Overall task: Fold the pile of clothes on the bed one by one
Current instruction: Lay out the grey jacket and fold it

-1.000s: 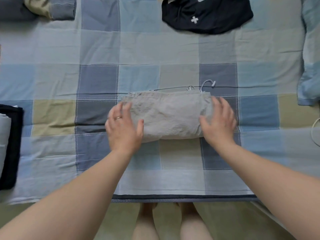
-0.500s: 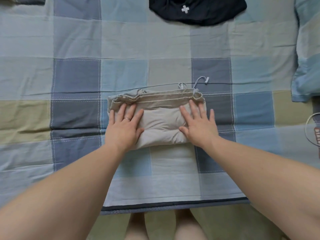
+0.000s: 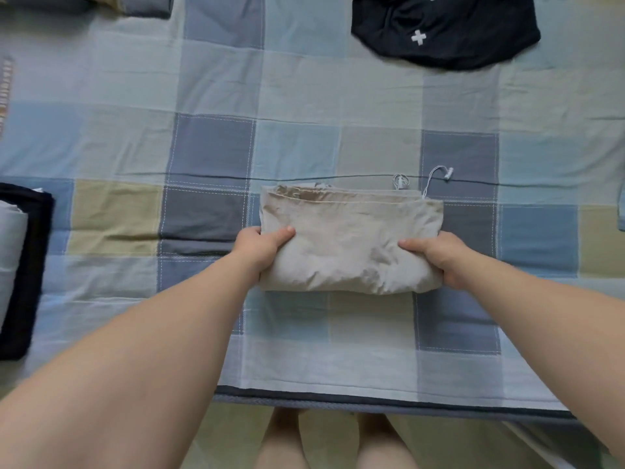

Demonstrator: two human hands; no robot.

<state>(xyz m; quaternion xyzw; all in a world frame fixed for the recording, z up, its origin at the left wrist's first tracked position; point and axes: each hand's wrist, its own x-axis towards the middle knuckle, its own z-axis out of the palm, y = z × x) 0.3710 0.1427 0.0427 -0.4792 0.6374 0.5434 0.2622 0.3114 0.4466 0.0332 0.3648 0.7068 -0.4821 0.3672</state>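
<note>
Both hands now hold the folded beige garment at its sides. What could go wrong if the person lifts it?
1. The left hand and right hand grip the garment only at its two ends, so the middle may sag and the fold may open.
2. Two drawstring ends stick out loose at the far edge; they may dangle or catch on the bed.

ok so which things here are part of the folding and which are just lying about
Part of the job: beige garment, gripped by the left hand and right hand; black garment with a white cross; folded stack at the left edge.
Lying about: patchwork bedcover; cut-off bundle at top left.
</note>
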